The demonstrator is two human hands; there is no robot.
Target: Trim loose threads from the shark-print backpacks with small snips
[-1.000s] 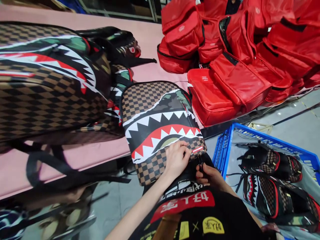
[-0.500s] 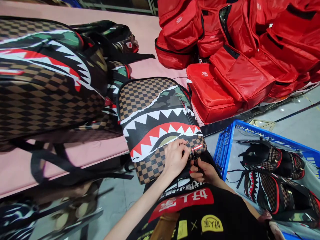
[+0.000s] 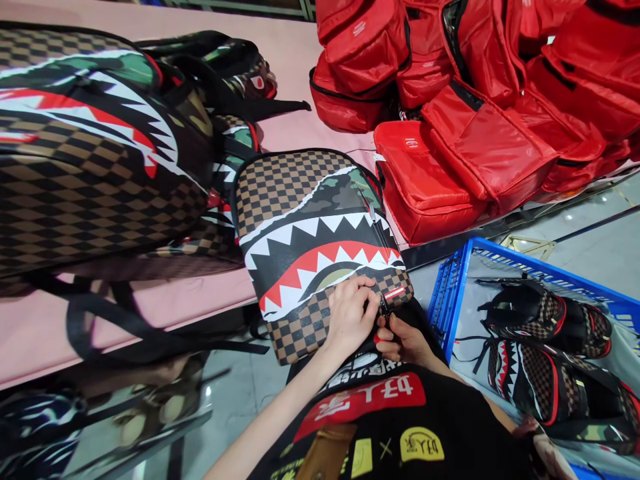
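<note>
A shark-mouth backpack with brown-and-black checks lies tilted across the pink table's edge and my lap. My left hand rests on its lower front, fingers curled and thumb against forefinger, holding the bag near its lower right corner. Just right of it, my right hand is closed in a pinch at the bag's bottom edge, on a small dark tool. Something red shows beneath those fingers; the tool's exact kind is too small to make out. A red-and-white label sits just above the pinch.
Larger checked shark backpacks lie on the pink table at left, black straps hanging over its edge. Several red bags are heaped at the back right. A blue crate holding checked bags stands on the floor at right.
My right hand has shifted slightly left and closer to my left hand, still at the bag's bottom edge. My left hand and the backpack stay nearly in place.
</note>
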